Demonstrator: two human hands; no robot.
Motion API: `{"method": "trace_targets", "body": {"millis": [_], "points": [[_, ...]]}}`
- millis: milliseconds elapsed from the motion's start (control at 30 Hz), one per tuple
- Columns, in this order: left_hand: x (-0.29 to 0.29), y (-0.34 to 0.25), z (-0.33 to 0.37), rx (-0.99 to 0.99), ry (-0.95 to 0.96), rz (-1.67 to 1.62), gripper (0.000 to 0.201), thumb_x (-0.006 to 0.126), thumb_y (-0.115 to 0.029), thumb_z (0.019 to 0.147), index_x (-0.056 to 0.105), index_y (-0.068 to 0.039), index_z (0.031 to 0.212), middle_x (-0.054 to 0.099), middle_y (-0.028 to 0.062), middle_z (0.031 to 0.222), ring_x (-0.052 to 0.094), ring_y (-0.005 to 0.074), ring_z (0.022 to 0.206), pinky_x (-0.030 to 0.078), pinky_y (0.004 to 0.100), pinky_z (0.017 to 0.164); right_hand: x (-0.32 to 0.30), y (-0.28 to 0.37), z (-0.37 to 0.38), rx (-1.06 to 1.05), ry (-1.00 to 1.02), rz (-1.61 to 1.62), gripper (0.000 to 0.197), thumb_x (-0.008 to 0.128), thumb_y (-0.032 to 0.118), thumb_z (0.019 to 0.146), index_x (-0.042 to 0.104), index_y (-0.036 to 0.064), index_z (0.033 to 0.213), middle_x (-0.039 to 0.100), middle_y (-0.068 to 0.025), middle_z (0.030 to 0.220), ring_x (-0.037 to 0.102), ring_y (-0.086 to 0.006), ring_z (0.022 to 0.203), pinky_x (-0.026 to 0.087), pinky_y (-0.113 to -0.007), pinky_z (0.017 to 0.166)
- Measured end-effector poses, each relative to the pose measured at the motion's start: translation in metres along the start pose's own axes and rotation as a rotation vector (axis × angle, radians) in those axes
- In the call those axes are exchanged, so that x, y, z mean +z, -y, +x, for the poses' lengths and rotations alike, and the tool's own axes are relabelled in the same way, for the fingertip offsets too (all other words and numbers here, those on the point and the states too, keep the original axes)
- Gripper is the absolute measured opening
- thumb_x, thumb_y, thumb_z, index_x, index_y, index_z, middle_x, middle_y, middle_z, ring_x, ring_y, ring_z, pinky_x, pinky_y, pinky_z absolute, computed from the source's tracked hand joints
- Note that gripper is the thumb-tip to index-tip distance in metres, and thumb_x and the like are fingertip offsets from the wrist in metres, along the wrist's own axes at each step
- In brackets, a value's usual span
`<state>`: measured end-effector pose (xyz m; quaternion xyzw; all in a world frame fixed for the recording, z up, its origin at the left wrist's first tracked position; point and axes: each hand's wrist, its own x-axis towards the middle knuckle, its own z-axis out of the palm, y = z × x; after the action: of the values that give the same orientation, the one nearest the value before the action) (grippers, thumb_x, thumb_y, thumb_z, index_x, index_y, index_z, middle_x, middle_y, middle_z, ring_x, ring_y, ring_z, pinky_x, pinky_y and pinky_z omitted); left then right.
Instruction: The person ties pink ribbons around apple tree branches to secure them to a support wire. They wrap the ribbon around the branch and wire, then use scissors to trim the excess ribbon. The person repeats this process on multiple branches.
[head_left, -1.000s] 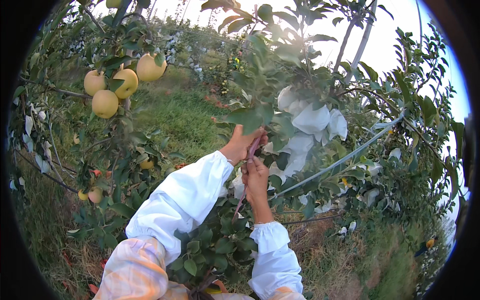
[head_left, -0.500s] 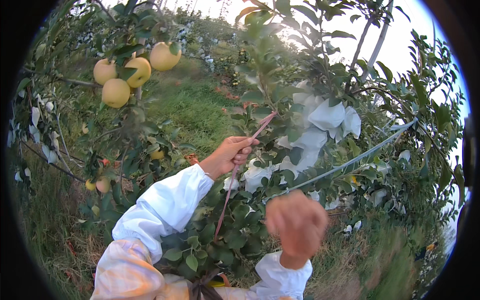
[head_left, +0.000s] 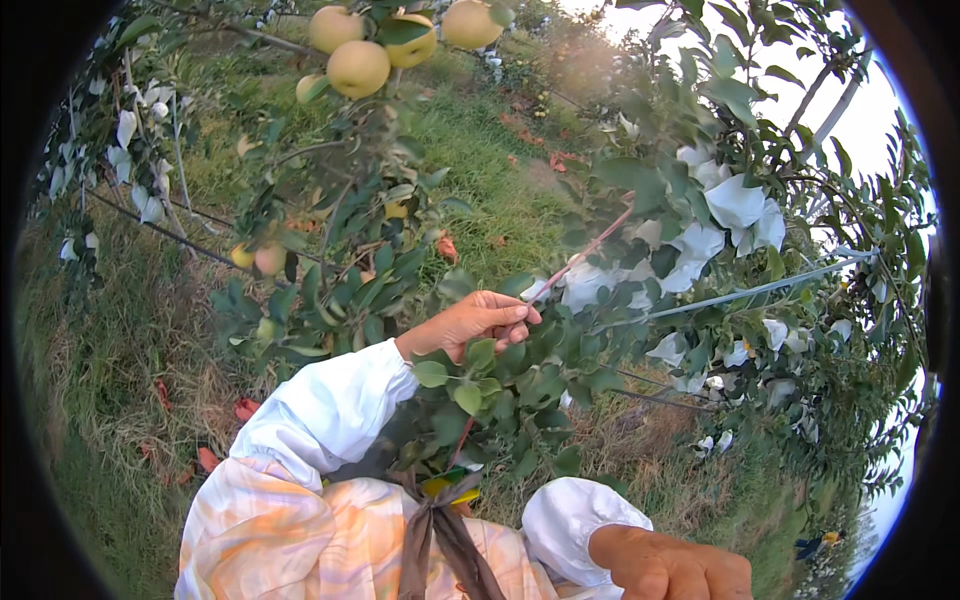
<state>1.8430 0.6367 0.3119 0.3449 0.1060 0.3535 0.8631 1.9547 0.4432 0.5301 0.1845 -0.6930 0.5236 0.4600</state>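
Note:
My left hand (head_left: 473, 322) is closed, pinching a pink string (head_left: 592, 246) between thumb and fingers. The string slants from a leafy branch at the upper right down through my grip. Its lower part shows again among the leaves below. Green apple leaves (head_left: 467, 390) hang just under this hand and partly cover it. Low at the right, my right hand (head_left: 680, 567) is held back of the hand up, away from the branches. The picture's lower edge cuts off its fingers, so I cannot see whether they hold anything.
Pale yellow apples (head_left: 358, 69) hang at the upper left. White bags (head_left: 735, 203) cluster on the branches at the right. A light blue strap (head_left: 750, 294) runs across there. A thin dark line (head_left: 165, 232) crosses at the left above the grass (head_left: 110, 400).
The view has tilted down. My right hand has dropped from beside the branches to the lower right edge. My left hand still grips the pink string and sits closer to the leaves.

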Motion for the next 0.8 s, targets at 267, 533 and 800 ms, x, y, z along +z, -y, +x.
{"method": "trace_targets", "body": {"millis": [267,533,800], "points": [[-0.002,0.032,-0.062,0.108,0.127,0.155,0.022,0.056,-0.017,0.092,0.059,-0.001,0.108,0.065,0.0105,0.096,0.063,0.0151,0.083,0.051,0.0256,0.073,0.039,-0.017,0.005,-0.022,0.158,0.139,0.01,0.064,0.01,0.081,0.068,0.011,0.09,0.066,-0.0098,0.102,0.063,-0.0184,0.079,0.039,-0.031,0.065],[0.014,0.036,-0.117,0.137,0.091,0.22,0.023,0.058,-0.011,0.089,0.06,-0.002,0.11,0.065,0.0074,0.096,0.062,0.0163,0.09,0.047,0.0293,0.086,0.037,-0.041,-0.024,-0.012,-0.257,-0.123,0.027,0.048,0.007,0.087,0.043,0.0087,0.06,0.05,-0.0038,0.059,0.048,-0.0197,0.045,0.035,-0.031,0.047],[0.039,0.026,-0.147,0.263,-0.025,0.488,0.023,0.054,-0.003,0.087,0.058,0.003,0.109,0.065,0.008,0.091,0.061,0.0134,0.087,0.046,0.0283,0.085,-0.047,-0.126,-0.128,0.57,-0.384,-1.597,0.046,0.058,-0.002,0.073,0.051,-0.0023,0.119,0.048,-0.0175,0.128,0.048,-0.031,0.118,0.038,-0.038,0.098]]}}
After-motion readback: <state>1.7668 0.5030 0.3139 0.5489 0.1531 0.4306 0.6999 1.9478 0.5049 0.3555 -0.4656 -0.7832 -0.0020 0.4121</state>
